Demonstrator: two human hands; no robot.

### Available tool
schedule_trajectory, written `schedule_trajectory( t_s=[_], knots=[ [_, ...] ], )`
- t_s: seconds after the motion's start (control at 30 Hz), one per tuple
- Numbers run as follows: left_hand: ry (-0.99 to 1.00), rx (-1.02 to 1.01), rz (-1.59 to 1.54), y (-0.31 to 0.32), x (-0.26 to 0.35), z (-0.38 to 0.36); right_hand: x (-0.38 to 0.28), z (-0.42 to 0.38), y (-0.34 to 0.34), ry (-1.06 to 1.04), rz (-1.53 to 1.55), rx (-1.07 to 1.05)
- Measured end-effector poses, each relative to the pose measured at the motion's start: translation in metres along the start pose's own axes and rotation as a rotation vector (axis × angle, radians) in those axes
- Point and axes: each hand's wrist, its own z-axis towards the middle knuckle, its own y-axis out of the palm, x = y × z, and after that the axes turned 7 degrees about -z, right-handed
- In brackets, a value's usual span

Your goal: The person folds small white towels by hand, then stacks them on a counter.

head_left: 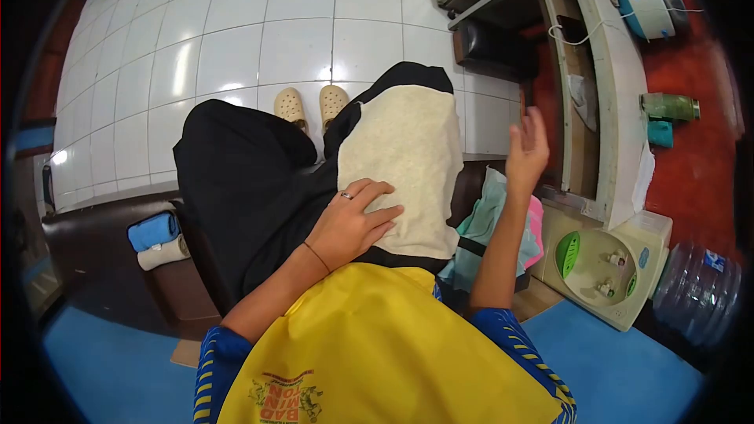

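A cream cloth [404, 149] lies spread flat over the right thigh of my black trousers [243, 180]. My left hand [353, 220], with a ring on one finger, rests on the cloth's near left part, fingers apart. Off to the right, my right hand [528, 149] is raised, holding nothing, its fingers stretched and slightly blurred. Below that hand, partly hidden by my forearm, is a pile of teal and pink cloths [487, 212]. To my left, a rolled blue cloth [154, 230] and a rolled cream cloth [163, 253] lie together on the brown seat [86, 259].
A water dispenser [605, 267] and a large clear water bottle [697, 290] stand at the right. Behind them runs a white-edged cabinet [601, 102] with a green jar [669, 106] beside it. Beige clogs [333, 102] are on the white tiled floor [236, 47].
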Motion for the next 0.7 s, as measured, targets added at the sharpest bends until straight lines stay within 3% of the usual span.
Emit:
schedule_trajectory(
  t_s=[0.07, 0.1, 0.17, 0.23, 0.27, 0.33, 0.47, 0.63, 0.7],
  knots=[
    [-0.03, 0.005, -0.017, 0.0, -0.001, 0.0, 0.005, -0.011, -0.007, 0.24, -0.023, -0.361],
    [-0.019, 0.027, -0.03, 0.002, -0.002, 0.0, -0.01, -0.018, 0.0, 0.361, 0.104, -0.398],
    [-0.015, 0.013, -0.031, 0.002, -0.004, 0.0, -0.027, -0.037, 0.015, 0.238, 0.108, -0.412],
    [0.001, -0.003, -0.031, 0.002, -0.005, 0.001, -0.018, -0.059, 0.03, 0.358, 0.137, -0.52],
    [-0.003, 0.003, -0.035, 0.002, -0.005, 0.002, -0.013, -0.071, 0.039, 0.227, 0.185, -0.527],
    [0.002, 0.007, -0.036, 0.002, -0.004, 0.002, -0.018, -0.076, 0.045, 0.313, 0.061, -0.393],
    [-0.007, 0.01, -0.049, 0.002, -0.005, 0.0, 0.031, -0.068, 0.05, 0.212, -0.003, -0.129],
    [-0.085, -0.026, -0.049, 0.0, -0.004, 0.007, -0.008, -0.041, 0.035, 0.33, 0.075, -0.229],
    [-0.031, -0.086, 0.131, 0.006, -0.008, 0.022, -0.025, -0.038, 0.037, 0.319, 0.091, -0.289]
  ],
)
